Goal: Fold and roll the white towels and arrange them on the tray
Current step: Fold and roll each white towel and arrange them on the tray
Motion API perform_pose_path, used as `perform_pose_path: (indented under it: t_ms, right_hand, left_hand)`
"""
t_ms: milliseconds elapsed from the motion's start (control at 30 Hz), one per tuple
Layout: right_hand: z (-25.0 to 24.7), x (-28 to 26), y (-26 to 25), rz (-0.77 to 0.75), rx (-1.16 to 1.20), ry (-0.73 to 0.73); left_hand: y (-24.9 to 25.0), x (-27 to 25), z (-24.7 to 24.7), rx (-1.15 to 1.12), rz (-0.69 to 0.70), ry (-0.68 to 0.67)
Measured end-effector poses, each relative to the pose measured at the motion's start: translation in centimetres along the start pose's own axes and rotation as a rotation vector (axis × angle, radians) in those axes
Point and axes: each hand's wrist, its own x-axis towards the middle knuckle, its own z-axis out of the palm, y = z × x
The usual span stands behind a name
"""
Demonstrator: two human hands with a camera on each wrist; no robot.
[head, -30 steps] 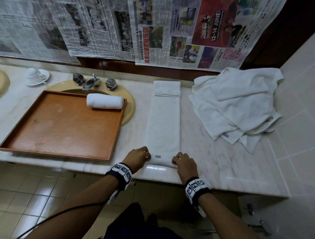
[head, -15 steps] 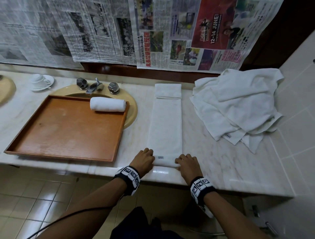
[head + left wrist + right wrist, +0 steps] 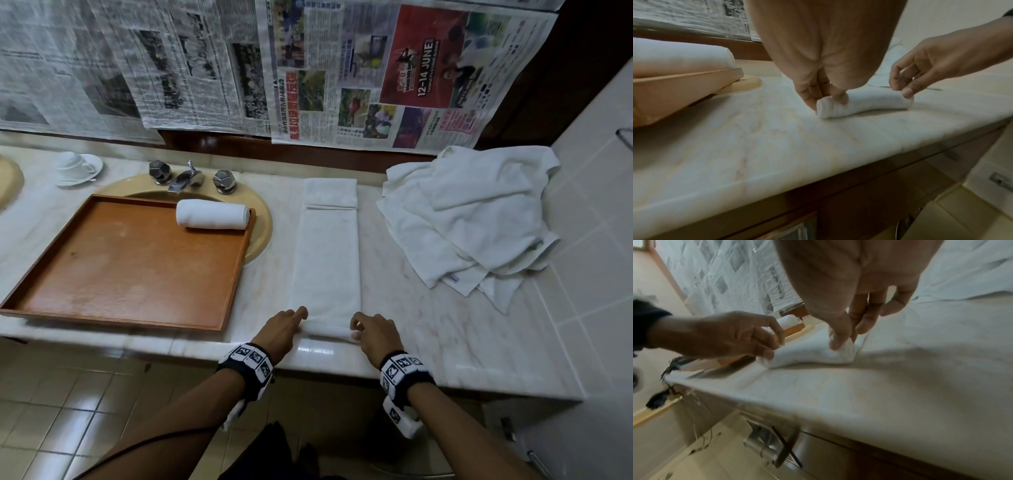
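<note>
Gripping the rolled near end of the folded towel point(image 3: 327, 260) with both hands; my left hand point(image 3: 281, 328) pinches the roll's left end, thumb and fingers point(image 3: 840, 98) curled about it; my right hand point(image 3: 375, 334) pinches the right end likewise, thumb on top of the roll. Roll observed low in the centre of the head view, small and tight, lying on the marble counter point(image 3: 462, 329) close to its front edge; remainder of the towel runs flat as a long narrow strip toward the upper centre of the frame, its far end doubled over. Tray point(image 3: 113, 305) at left centre, lying partly over the basin point(image 3: 262, 236); one finished rolled towel point(image 3: 212, 214) lies in the tray's upper right corner, against the rim. Heap of loose towels point(image 3: 479, 212) at upper right, well apart from the strip. Taps point(image 3: 186, 178) above the tray; cup and saucer point(image 3: 77, 168) at upper left; newspaper sheets point(image 3: 376, 72) across the top of the frame.
</note>
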Motion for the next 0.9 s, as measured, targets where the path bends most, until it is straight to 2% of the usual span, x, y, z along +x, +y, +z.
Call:
perform_pose_path:
  t_ms: [100, 167, 367, 467, 667, 767, 900]
  right_hand:
    - [0.0, 0.2, -0.3, 0.077, 0.098, 0.01]
    - [0.6, 0.4, -0.2, 0.081, 0.124, 0.054]
    - [2.5, 0.0, -0.1, -0.024, 0.12, 0.134]
    - [3.5, -0.5, 0.6, -0.081, 0.069, 0.115]
    - [3.1, -1.2, 0.7, -0.176, -0.014, 0.202]
    - [3.3, -0.4, 0.7, -0.175, 0.021, 0.232]
    - [3.3, 0.0, 1.2, -0.235, 0.129, 0.219]
  left_hand:
    - [-0.4, 0.4, -0.1, -0.063, -0.017, 0.045]
    - [-0.7, 0.6, 0.0, 0.0, -0.005, 0.096]
    - [-0.5, 0.3, 0.4, 0.288, 0.117, 0.104]
    - [-1.1, 0.0, 0.8, 0.296, 0.179, 0.148]
    - [-1.7, 1.1, 1.0, 0.402, 0.149, 0.154]
    - [-1.3, 1.7, 0.5, 0.381, 0.15, 0.182]
    - [-1.9, 2.1, -0.1, 0.239, 0.17, 0.171]
